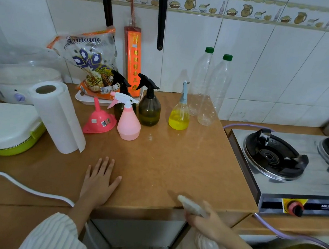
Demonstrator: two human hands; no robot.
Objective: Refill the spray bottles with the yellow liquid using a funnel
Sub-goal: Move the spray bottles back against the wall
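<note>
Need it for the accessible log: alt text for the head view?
A left hand rests flat on a brown counter while the right hand grips a blurred pale spray bottle below its edge. Behind stand a pink funnel, three spray bottles and yellow liquid.

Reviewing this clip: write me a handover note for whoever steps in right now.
Left hand: flat and open on the counter.
Right hand: grips a pale spray bottle below the counter edge.
Pink funnel lies upside down beside the pink spray bottle; two dark spray bottles stand behind.
Yellow liquid bottle stands capped, mid-counter.
Done: nothing poured that shows.
Left: place funnel, fill bottles.
</note>
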